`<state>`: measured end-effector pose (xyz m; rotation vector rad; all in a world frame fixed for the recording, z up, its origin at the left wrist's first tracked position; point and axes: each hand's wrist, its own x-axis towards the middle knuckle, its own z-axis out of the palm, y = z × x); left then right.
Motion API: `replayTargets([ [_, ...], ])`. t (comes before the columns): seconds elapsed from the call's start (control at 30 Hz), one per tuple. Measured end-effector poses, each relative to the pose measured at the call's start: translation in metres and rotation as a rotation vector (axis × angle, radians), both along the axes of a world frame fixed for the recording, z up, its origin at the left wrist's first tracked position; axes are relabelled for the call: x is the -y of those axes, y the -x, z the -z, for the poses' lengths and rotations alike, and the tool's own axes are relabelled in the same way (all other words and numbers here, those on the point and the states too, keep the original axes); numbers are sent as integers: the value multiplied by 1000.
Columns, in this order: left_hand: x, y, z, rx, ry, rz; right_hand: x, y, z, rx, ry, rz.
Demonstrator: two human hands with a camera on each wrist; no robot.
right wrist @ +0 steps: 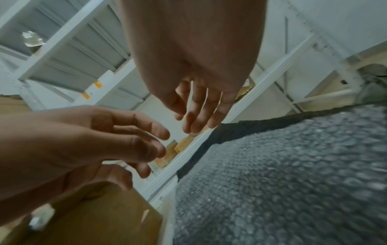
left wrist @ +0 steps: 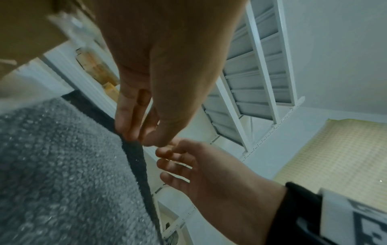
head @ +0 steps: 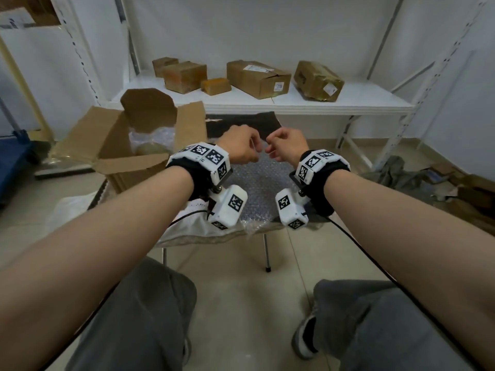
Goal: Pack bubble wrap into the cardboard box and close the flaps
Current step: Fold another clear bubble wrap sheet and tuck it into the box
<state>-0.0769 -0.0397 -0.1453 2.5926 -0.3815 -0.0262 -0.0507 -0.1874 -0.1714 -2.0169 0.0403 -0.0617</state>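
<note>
Below both hands: bubble wrap (head: pixel 257 183) flat on dark seat. Left hand (head: pixel 239 148) and right hand (head: pixel 288 147) close together, fingers loosely curled, holding nothing. Left of left hand: cardboard box (head: pixel 139 153), flaps open, wrap inside.

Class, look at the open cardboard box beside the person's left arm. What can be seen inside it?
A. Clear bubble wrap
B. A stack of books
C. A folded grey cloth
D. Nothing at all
A: in the head view, clear bubble wrap shows inside the box, whose flaps stand open.
</note>
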Motion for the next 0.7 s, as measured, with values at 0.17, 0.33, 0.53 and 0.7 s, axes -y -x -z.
replayTargets([
  [0.17, 13, -12, 49, -113, -31, -14, 18, -12, 47, -84, 89, 60],
  [0.33, 6, -29, 94, -217, -92, -169, 27, -16, 74, -132, 279, 59],
  [0.53, -13, -37, 130, -66, 21, -451, 28, -18, 108, -110, 525, 107],
  [0.7, -17, -32, 141, -42, 36, -553, 41, -22, 114, -106, 432, 129],
])
